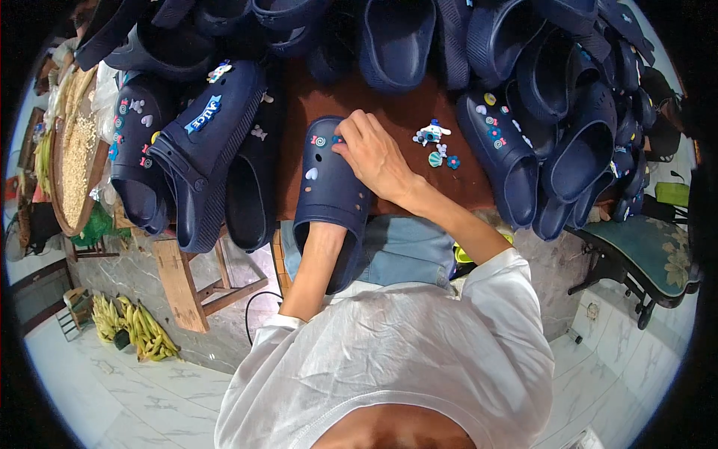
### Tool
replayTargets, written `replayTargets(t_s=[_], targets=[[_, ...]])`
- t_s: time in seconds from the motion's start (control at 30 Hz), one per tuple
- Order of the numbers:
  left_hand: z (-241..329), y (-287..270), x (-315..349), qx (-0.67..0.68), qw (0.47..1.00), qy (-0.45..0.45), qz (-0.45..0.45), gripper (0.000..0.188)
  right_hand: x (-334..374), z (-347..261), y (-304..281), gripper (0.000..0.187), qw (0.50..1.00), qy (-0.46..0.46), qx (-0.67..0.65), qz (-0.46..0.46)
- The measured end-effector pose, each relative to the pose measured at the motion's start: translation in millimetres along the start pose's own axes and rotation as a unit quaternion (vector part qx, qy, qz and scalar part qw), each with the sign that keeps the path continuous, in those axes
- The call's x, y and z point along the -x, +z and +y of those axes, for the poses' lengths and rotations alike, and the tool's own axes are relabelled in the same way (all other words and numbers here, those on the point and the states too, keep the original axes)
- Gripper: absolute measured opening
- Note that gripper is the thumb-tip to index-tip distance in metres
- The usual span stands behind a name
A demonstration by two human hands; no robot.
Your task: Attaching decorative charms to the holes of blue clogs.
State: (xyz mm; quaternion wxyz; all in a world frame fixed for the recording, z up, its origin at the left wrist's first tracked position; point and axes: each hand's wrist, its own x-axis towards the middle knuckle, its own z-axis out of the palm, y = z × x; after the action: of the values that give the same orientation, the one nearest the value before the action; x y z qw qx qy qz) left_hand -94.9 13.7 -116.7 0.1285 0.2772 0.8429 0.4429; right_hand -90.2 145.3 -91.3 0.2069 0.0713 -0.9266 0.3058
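Note:
A navy foam clog (pixel 323 187) stands at the near edge of the brown table, toe pointing away. My left hand (pixel 327 236) reaches into its foot opening up to the wrist; the fingers are hidden inside. On top of the toe, my right hand (pixel 368 152) pinches a small shoe charm (pixel 336 139), blue and red where it shows, against the clog. A green-and-white swirl candy charm (pixel 319 141) and a white heart charm (pixel 312 173) sit on this clog. Loose on the table to the right lie a white-and-blue figure charm (pixel 432 133), a shell charm (pixel 435 159) and a blue flower charm (pixel 452 162).
A navy clog with a blue name-banner charm (pixel 203 116) leans among others at left. Another decorated clog (pixel 501 153) stands at right, beside piled clogs (pixel 580 161). More line the back. Lower left are a wooden stool (pixel 179 288) and bananas (pixel 146 329); a chair (pixel 643 251) stands right.

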Motion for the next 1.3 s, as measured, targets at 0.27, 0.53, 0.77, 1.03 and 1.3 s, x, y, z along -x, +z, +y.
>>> replayTargets(t_s=[0.27, 0.53, 0.77, 1.03, 1.3], targets=[[4, -4, -3, -0.049, 0.999, -0.02, -0.01, 0.023, 4, 4, 5, 0.025, 0.995, 0.04, -0.088, 0.009], [7, -6, -6, -0.1, 0.994, -0.039, -0.016, 0.022, 7, 2, 9, 0.023, 0.996, 0.03, -0.083, 0.023], [-6, 4, -1, 0.084, 0.994, -0.043, 0.054, 0.027, 19, -1, 0, 0.016, 0.993, -0.047, -0.108, 0.026], [-29, 4, 15, 0.285, 0.954, -0.082, 0.047, 0.038, 50, 24, -42, 0.017, 0.964, 0.226, -0.137, 0.015], [-41, 21, 31, 0.521, 0.848, -0.094, 0.008, 0.051, 65, 51, -67, 0.017, 0.987, 0.123, 0.072, -0.076]])
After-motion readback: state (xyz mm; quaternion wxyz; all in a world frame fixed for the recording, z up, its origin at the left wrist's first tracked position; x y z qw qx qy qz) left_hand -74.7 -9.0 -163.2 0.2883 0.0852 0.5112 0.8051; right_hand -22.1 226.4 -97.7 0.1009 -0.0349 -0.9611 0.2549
